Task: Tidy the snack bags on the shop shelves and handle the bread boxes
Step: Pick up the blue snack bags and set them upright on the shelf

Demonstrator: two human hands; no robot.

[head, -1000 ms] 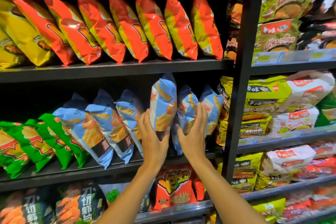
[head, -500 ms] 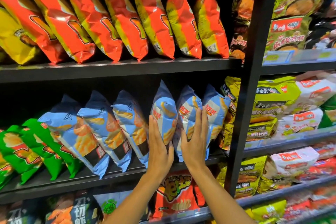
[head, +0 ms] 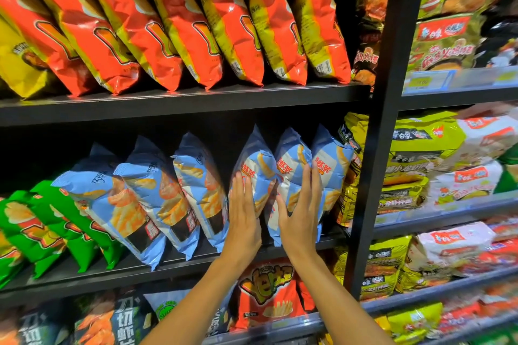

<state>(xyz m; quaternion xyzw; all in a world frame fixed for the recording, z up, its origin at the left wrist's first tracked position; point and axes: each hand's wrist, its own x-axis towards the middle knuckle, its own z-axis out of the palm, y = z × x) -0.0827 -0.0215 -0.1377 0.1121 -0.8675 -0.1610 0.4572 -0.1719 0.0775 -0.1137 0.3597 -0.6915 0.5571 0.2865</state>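
Several light blue snack bags stand in a leaning row on the middle black shelf (head: 173, 266). My left hand (head: 243, 218) lies flat with straight fingers against the left side of one upright blue bag (head: 259, 165). My right hand (head: 301, 210) presses with spread fingers on the front of the blue bag beside it (head: 291, 154), its thumb between the two bags. A third blue bag (head: 332, 165) stands at the right end by the black post. No bread boxes are in view.
Red and yellow bags (head: 179, 25) fill the shelf above. Green bags (head: 47, 227) lean at the left of the middle shelf. A black upright post (head: 375, 165) divides off the right bay stacked with green, yellow and white noodle packs (head: 437, 148). A red bag (head: 269, 294) sits below.
The blue bag held up by my left hand has come down onto the shelf, standing against its neighbour. Both hands now lie lower on the bags.
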